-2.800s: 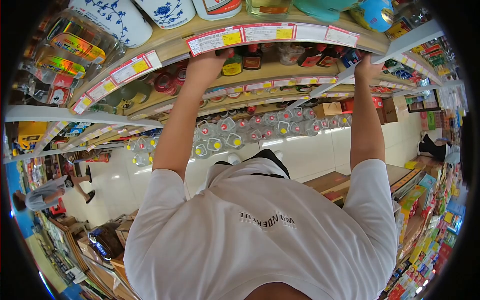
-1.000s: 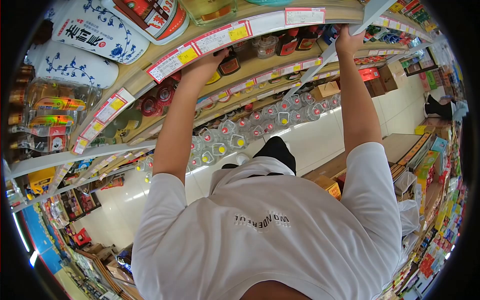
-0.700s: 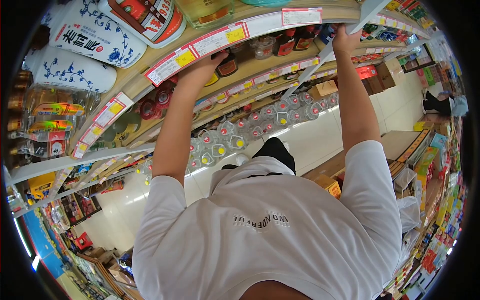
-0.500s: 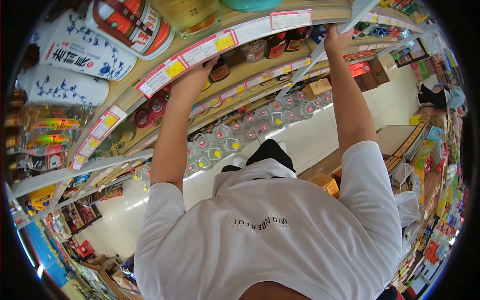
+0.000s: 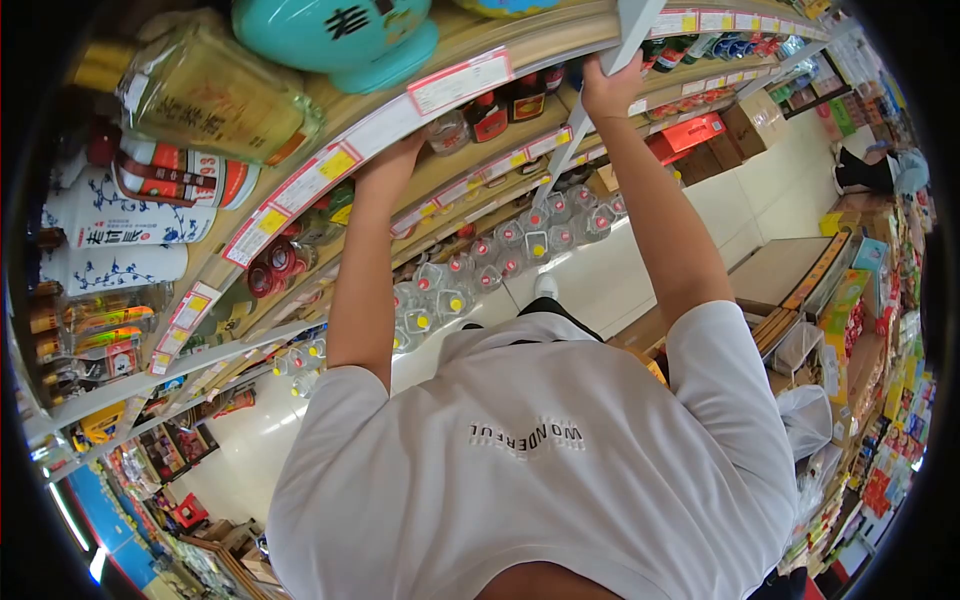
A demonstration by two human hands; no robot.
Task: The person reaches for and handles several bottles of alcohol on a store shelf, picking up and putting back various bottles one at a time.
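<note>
My left hand (image 5: 392, 165) reaches under the price-tag strip (image 5: 345, 160) onto the shelf below. Its fingers are hidden behind the strip, so what it touches cannot be seen. Just right of it stand a clear glass jar (image 5: 447, 133) and dark bottles with red labels (image 5: 487, 117). My right hand (image 5: 612, 88) is closed around the grey shelf upright (image 5: 632, 28), with part of its fingers hidden behind the metal.
Above are a turquoise bottle (image 5: 335, 35), a square glass liquor bottle (image 5: 215, 100) and blue-white bottles (image 5: 130, 215). Clear jugs (image 5: 440, 290) stand low down. Cardboard boxes (image 5: 755, 120) and a person (image 5: 880, 172) are at the right. Stacked goods (image 5: 850, 330) line the opposite side.
My body and the view have shifted right along the shelves. My left hand has moved right, away from the dark bottle, to beside the glass jar. My right hand stays at the upright.
</note>
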